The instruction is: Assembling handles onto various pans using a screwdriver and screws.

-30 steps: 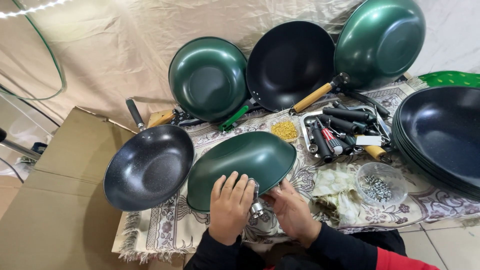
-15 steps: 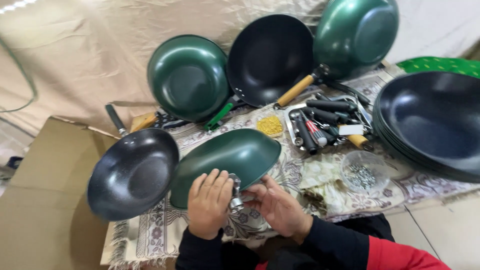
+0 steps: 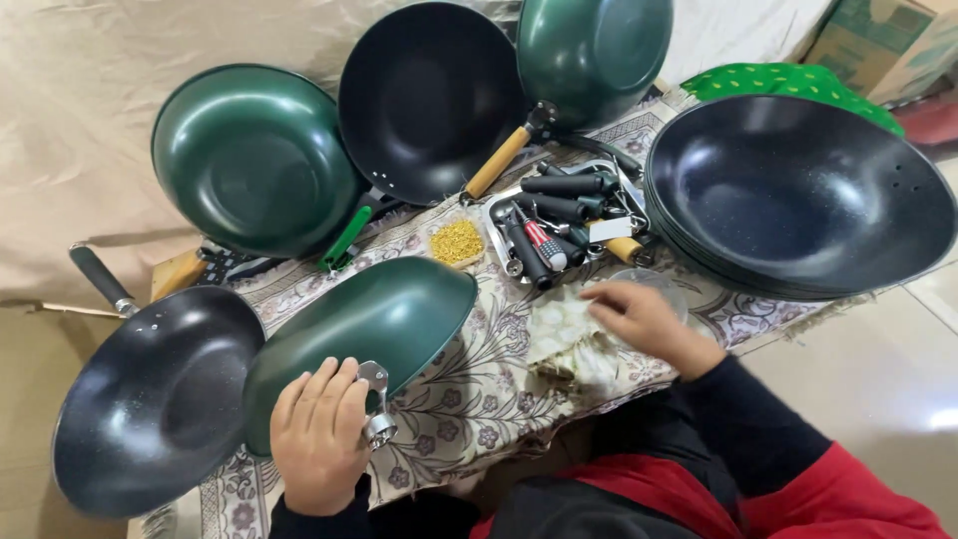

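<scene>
A person's left hand [image 3: 317, 434] grips the near rim of an overturned dark green metal wok [image 3: 364, 334], beside its silver metal handle bracket [image 3: 376, 404], on a patterned floral tablecloth [image 3: 479, 384]. To the right, the right hand [image 3: 644, 319] rests loosely curled, fingers dipping into a small clear plastic bowl [image 3: 659, 287] above a crumpled pale cloth [image 3: 569, 334].

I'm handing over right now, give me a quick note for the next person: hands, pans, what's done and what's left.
Left hand grips the green pan by the metal bracket at its near rim; no handle is fitted on it.
Right hand is away from the pan, fingers in the clear bowl beside the white cloth.
Handles and tools lie in the tray behind.
Done: bracket in place on the pan. Left: a handle, probably; fixings not seen in hand.
</scene>
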